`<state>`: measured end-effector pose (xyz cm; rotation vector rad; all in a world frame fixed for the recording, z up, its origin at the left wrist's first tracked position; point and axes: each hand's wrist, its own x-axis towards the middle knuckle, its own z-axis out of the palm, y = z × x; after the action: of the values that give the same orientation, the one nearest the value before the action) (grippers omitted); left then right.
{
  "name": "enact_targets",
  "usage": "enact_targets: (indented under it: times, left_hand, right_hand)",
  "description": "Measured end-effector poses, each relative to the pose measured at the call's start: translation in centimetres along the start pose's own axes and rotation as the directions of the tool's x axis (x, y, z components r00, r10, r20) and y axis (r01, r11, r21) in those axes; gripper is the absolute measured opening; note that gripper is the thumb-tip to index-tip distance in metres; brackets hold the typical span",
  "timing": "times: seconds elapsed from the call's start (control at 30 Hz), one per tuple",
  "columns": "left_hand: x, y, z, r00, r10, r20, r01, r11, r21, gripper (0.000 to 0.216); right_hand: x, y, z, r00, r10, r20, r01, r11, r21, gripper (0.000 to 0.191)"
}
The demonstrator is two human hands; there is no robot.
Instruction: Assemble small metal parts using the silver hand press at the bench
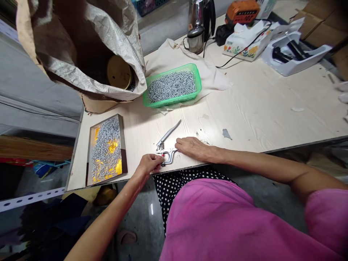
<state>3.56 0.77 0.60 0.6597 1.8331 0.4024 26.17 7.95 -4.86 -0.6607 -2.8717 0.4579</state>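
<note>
Snap fastener pliers (170, 155) with silver handles, a coil spring and a red part at the jaw lie near the table's front edge. One handle sticks up and away at a slant, so the tool stands spread. My right hand (192, 148) is closed round the end of the other handle. At the jaw, beside the red part, the fingertips of my left hand (150, 162) are pinched together; whatever is between them is too small to make out. Left of that hand is a shallow tray (123, 145) with small silver metal pieces scattered over its yellow bottom.
A green plastic basket (199, 78) full of similar metal pieces stands behind the pliers on a white cloth (217, 78). A large open sack (122, 32) rises at the back left. Farther back are a metal mug (196, 42), a tissue box (241, 43) and a white holder (295, 63).
</note>
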Motion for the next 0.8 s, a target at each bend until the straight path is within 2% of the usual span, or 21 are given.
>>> enact_targets:
  times: [0.23,0.47,0.6,0.8]
  left_hand:
    - [0.6,0.4,-1.2,0.987,-0.067,0.147,0.061,0.997,0.045,0.047]
    - [2.0,0.9,-2.3,0.959,-0.079,0.273,0.036,0.987,0.158,0.047]
    - [2.1,1.5,-2.3,0.960,-0.074,0.271,0.009,0.972,0.234,0.054]
    - [1.9,2.2,-2.1,0.954,-0.147,0.260,0.061,0.948,0.312,0.055]
  right_hand:
    - [0.1,0.2,0.3,1.000,-0.003,-0.009,0.003,1.000,0.006,0.024]
    - [0.0,0.6,1.2,0.998,-0.040,-0.049,0.041,0.999,0.009,0.020]
    - [-0.2,0.8,1.8,0.995,-0.057,-0.081,0.058,0.998,0.013,0.019]
    - [0.0,0.6,1.7,0.997,-0.048,-0.057,0.049,0.999,0.021,0.019]
